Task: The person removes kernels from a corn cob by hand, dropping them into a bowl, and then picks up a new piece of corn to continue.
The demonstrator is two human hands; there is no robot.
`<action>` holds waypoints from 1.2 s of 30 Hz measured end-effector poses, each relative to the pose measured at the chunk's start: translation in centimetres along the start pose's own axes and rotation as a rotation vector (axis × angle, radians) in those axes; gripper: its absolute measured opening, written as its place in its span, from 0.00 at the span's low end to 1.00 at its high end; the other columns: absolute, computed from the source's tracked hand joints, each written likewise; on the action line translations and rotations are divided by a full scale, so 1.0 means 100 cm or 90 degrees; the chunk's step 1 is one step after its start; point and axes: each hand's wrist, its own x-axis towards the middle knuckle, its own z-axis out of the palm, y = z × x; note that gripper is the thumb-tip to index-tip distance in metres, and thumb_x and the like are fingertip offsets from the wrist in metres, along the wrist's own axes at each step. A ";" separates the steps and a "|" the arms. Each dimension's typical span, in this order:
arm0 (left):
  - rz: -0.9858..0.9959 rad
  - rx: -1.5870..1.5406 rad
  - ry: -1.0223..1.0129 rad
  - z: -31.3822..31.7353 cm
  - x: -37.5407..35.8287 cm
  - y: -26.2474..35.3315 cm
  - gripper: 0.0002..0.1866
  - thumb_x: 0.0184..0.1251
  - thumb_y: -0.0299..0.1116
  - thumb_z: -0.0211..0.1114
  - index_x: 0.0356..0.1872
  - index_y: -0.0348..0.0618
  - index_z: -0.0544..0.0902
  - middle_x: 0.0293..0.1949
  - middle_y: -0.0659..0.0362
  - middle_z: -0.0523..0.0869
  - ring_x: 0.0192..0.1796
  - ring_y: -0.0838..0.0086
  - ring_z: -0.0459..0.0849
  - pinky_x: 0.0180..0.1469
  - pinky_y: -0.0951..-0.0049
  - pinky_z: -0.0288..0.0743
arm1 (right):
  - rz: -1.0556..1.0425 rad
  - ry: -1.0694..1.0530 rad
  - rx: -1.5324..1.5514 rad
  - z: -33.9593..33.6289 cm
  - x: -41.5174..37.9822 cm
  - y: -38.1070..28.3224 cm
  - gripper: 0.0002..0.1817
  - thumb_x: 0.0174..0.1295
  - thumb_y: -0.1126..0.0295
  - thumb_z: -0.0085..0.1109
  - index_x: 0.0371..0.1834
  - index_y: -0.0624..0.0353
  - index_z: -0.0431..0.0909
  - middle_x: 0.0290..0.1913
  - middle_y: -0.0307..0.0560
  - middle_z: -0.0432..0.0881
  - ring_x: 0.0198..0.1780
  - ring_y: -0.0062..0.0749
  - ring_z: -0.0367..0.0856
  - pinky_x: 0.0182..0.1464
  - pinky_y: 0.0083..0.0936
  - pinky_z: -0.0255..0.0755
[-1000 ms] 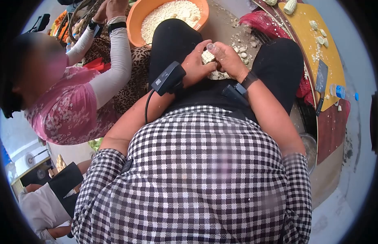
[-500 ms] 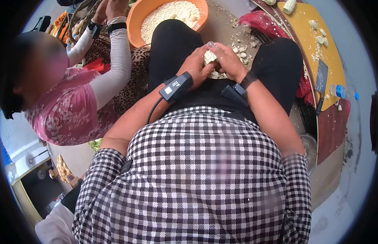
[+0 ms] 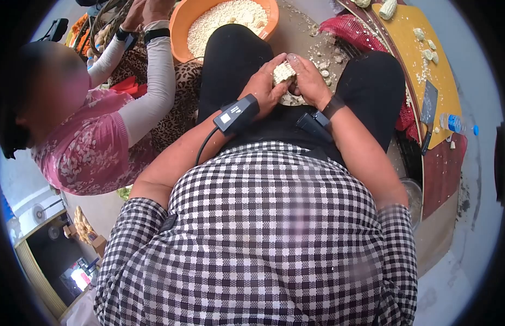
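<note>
A piece of pale corn cob is between my two hands, above my lap. My left hand is wrapped round its left side. My right hand is curled at its right side, with the thumb near the top of the cob. Pale kernels and bits lie just below my hands. Beyond my left knee stands an orange basin holding many loose pale kernels.
A co-worker in a pink flowered top sits close on the left, arms raised. At right, a yellow board bears cob pieces, a cleaver and a plastic bottle. A red mesh bag lies beside the board.
My hands have shifted slightly around the cob, and more of its kernels show between them. My right thumb has moved a little to the right.
</note>
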 end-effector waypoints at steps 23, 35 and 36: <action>-0.003 0.108 0.028 0.006 0.000 0.000 0.30 0.64 0.25 0.55 0.67 0.35 0.59 0.53 0.43 0.77 0.58 0.59 0.77 0.60 0.68 0.68 | -0.087 0.016 -0.291 0.001 -0.003 -0.007 0.18 0.73 0.58 0.40 0.41 0.63 0.72 0.27 0.43 0.75 0.27 0.24 0.73 0.32 0.24 0.70; 0.009 0.135 -0.014 0.004 0.000 0.002 0.34 0.61 0.29 0.60 0.67 0.35 0.57 0.53 0.37 0.73 0.56 0.45 0.74 0.58 0.58 0.69 | 0.004 -0.013 -0.180 0.007 -0.009 -0.019 0.21 0.70 0.51 0.46 0.40 0.61 0.74 0.25 0.38 0.75 0.20 0.18 0.73 0.20 0.16 0.67; -0.002 0.149 -0.012 0.005 0.000 0.001 0.34 0.60 0.29 0.60 0.67 0.35 0.57 0.53 0.37 0.73 0.56 0.44 0.74 0.58 0.58 0.69 | 0.012 -0.020 -0.205 0.007 -0.009 -0.019 0.21 0.69 0.50 0.47 0.40 0.61 0.73 0.25 0.38 0.75 0.20 0.18 0.73 0.20 0.16 0.67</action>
